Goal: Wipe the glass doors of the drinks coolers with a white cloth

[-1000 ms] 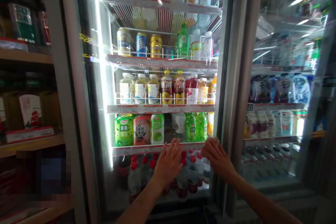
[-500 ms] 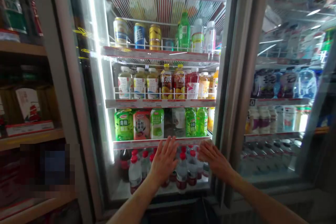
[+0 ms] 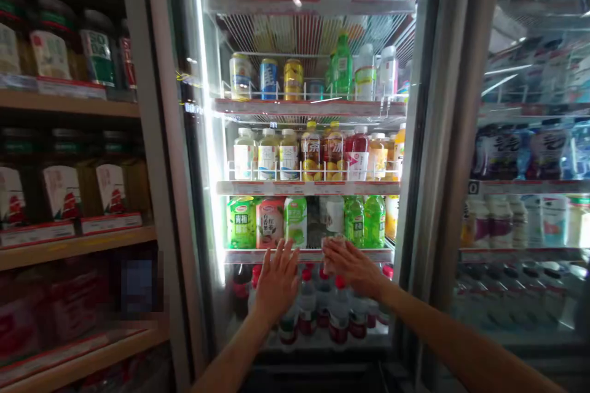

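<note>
A glass-fronted fridge holds rows of drinks. My left hand [image 3: 277, 279] is raised with its fingers apart, in front of the lowest rack's edge [image 3: 313, 255] and the red-capped bottles [image 3: 340, 310] below it. To its right, my right hand [image 3: 353, 264] presses a pale crumpled cloth or tissue [image 3: 332, 247], its fingers stretched over it, near the same rack edge. Just above the hands stand a light green carton-like bottle [image 3: 295, 221], a red tea pack [image 3: 270, 222] and green bottles [image 3: 374, 221]. Whether my left palm touches the glass is unclear.
Wooden shelves [image 3: 69, 107] with jars and bottles stand at the left. A metal door frame [image 3: 465, 104] runs down right of the hands, with another fridge of bottles [image 3: 504, 147] beyond it. A blurred patch covers the lower left.
My right hand has moved left across the front, closer to my left hand. The view has shifted left, so the fridge appears further right and more of the wooden shelves shows.
</note>
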Tool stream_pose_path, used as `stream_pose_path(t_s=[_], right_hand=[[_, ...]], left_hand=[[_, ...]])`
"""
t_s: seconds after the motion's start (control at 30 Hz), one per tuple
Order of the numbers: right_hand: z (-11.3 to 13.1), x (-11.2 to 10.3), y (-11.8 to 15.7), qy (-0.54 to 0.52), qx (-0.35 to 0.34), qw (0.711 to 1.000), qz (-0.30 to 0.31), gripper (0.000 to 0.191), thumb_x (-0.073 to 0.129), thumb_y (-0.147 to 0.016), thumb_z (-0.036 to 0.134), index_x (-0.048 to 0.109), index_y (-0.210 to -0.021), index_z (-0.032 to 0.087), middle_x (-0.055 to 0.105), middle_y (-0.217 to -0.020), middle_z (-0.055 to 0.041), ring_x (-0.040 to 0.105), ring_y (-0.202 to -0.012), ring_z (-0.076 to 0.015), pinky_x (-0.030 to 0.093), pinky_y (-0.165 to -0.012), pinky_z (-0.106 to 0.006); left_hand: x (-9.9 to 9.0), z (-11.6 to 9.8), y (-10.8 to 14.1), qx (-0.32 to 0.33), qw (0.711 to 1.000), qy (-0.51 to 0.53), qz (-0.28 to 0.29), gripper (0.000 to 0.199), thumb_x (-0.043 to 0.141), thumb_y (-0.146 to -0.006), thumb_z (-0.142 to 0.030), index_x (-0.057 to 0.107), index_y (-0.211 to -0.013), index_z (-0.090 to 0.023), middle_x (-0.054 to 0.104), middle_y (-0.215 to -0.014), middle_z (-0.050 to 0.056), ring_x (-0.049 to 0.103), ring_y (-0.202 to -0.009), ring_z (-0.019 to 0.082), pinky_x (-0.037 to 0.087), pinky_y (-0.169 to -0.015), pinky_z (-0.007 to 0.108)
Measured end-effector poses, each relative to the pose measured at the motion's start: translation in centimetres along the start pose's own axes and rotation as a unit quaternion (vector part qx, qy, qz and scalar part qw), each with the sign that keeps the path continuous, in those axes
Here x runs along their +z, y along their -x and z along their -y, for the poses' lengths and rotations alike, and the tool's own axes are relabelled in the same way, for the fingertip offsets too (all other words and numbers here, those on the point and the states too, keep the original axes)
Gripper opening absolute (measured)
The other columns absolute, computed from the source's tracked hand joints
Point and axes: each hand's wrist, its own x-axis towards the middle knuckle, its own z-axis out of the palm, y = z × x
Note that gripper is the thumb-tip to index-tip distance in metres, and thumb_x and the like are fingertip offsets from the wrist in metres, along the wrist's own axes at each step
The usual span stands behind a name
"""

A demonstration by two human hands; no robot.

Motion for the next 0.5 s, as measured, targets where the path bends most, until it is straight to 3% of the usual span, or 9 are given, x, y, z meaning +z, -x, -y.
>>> stream_pose_path(t_s=[0.17, 0.37, 0.43, 0.5], right_hand=[[-1.1, -0.4, -4.7, 0.025, 0.085, 0.995, -0.036, 0.051, 0.043, -0.083, 0.01, 0.04, -0.133, 0.013, 0.034, -0.143, -0.0097, 0.011, -0.138, -0.0244, 0.018, -0.11, -0.048], [3.3, 1.5, -5.9, -0.034, -0.089, 0.995, 0.01, 0.049, 0.041, -0.084, 0.02, 0.041, -0.132, 0.013, 0.03, -0.146, -0.0022, 0.012, -0.138, -0.0174, 0.015, -0.113, -0.038], [3.5, 1.8, -8.4, -0.045, -0.085, 0.995, -0.003, 0.05, 0.041, -0.085, 0.024, 0.04, -0.133, 0.012, 0.03, -0.146, -0.0028, 0.011, -0.138, -0.0184, 0.013, -0.114, -0.04], [3.5, 1.9, -11.2, -0.049, -0.04, 0.998, -0.025, 0.054, 0.044, -0.084, 0.026, 0.036, -0.135, 0.01, 0.028, -0.147, -0.0062, 0.01, -0.138, -0.0217, 0.013, -0.113, -0.044]], left_hand=[[-0.5, 2.8, 1.3, -0.043, 0.999, -0.018, -0.001, 0.058, 0.049, -0.081, -0.039, 0.037, -0.133, -0.016, 0.038, -0.141, 0.01, 0.025, -0.135, 0.025, 0.019, -0.11, 0.046], [-1.5, 6.5, 3.4, -0.036, 0.994, -0.105, 0.0, 0.056, 0.047, -0.08, -0.029, 0.036, -0.133, -0.013, 0.038, -0.141, 0.012, 0.024, -0.135, 0.028, 0.027, -0.106, 0.048], [-1.8, 7.9, 4.0, -0.045, 0.992, -0.119, -0.001, 0.055, 0.047, -0.081, -0.029, 0.038, -0.132, -0.012, 0.038, -0.14, 0.014, 0.024, -0.134, 0.029, 0.029, -0.104, 0.049], [-2.1, 9.0, 4.4, -0.067, 0.99, -0.124, 0.001, 0.053, 0.046, -0.081, -0.028, 0.039, -0.131, -0.011, 0.036, -0.141, 0.016, 0.025, -0.134, 0.03, 0.031, -0.103, 0.05]])
